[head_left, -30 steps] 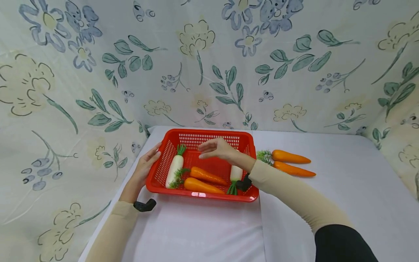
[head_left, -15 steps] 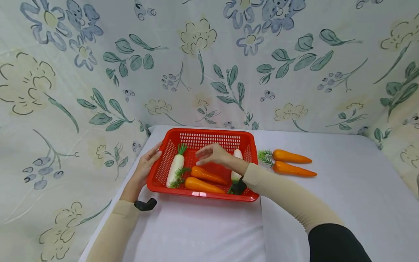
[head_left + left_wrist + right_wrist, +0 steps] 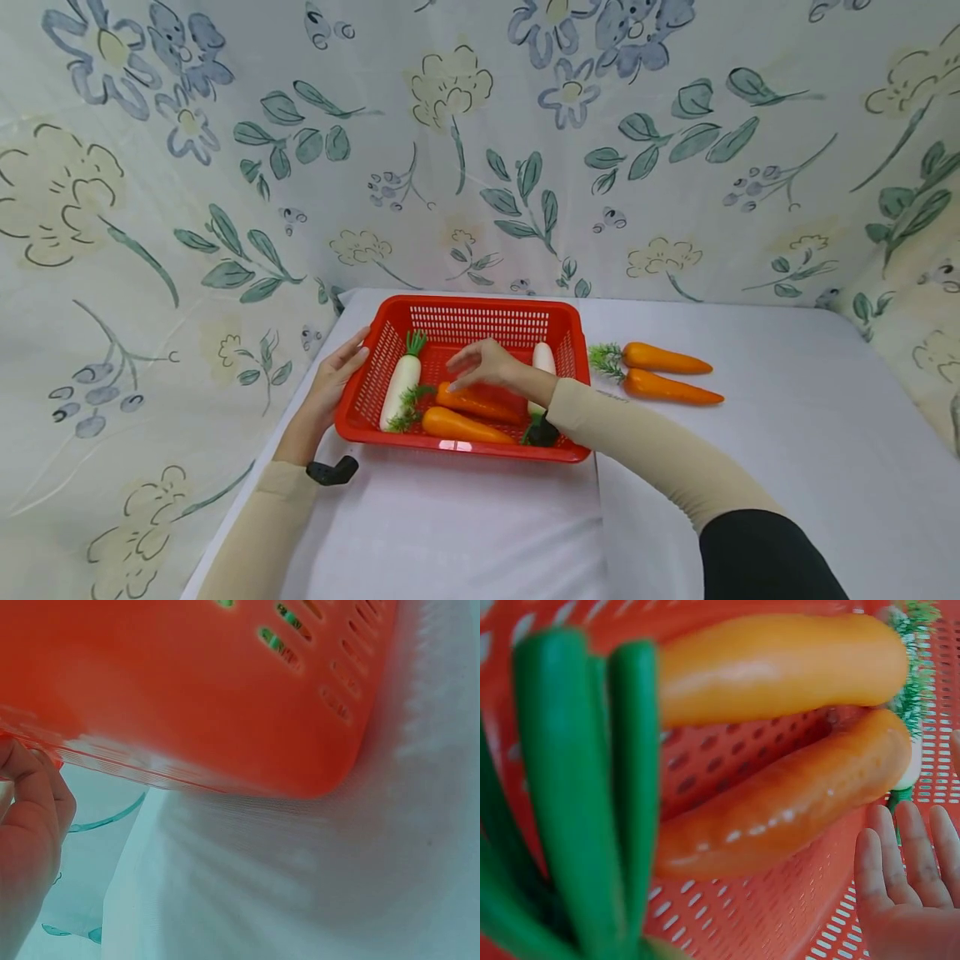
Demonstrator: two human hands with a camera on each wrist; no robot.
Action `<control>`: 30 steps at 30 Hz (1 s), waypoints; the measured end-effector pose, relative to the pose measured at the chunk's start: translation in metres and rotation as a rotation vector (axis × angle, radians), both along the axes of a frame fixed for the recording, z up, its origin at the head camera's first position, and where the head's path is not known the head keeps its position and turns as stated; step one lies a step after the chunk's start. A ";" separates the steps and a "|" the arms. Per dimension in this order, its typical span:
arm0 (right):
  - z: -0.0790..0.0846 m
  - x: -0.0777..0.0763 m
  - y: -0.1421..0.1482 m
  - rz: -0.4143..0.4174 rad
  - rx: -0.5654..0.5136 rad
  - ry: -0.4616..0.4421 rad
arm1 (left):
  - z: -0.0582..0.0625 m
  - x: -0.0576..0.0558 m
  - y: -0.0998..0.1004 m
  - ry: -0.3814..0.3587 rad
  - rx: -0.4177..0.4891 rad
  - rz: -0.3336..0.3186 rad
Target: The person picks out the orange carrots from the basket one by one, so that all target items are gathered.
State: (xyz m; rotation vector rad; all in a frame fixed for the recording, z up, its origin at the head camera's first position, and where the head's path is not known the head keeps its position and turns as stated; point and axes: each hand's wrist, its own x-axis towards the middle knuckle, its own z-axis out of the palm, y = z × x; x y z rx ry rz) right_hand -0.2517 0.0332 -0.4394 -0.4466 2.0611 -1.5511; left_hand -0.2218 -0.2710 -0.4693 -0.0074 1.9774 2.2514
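Note:
A red plastic basket point(image 3: 362, 432) holds two orange carrots, the nearer carrot point(image 3: 461, 426) and the farther carrot point(image 3: 483, 405), lying between two white radishes. One radish point(image 3: 400, 390) lies along the left side; the other radish point(image 3: 543, 360), at the right, is partly hidden by my right forearm. My left hand point(image 3: 333, 383) holds the basket's left rim, its fingers bent at the edge in the left wrist view. Over the basket hovers my right hand point(image 3: 492, 365), fingertips just above the farther carrot's leafy end. The right wrist view shows its fingers point(image 3: 910, 844) extended, holding nothing.
Two more carrots, an upper carrot point(image 3: 666, 357) and a lower carrot point(image 3: 671, 387), lie on the white tablecloth point(image 3: 787, 467) right of the basket. A floral curtain point(image 3: 465, 208) hangs behind the table and along its left side.
My right hand has come down lower into the basket, closer to the farther carrot, and its forearm has shifted left. The left hand and the basket stay put.

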 end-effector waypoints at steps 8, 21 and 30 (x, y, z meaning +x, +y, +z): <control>-0.005 0.002 -0.003 -0.011 0.036 -0.013 | 0.001 0.001 0.001 -0.009 -0.002 0.009; -0.012 0.001 -0.003 0.022 0.143 0.021 | -0.001 0.001 0.001 -0.007 0.009 0.010; -0.018 -0.002 -0.004 0.058 0.203 0.047 | 0.000 0.000 0.001 -0.013 0.010 0.014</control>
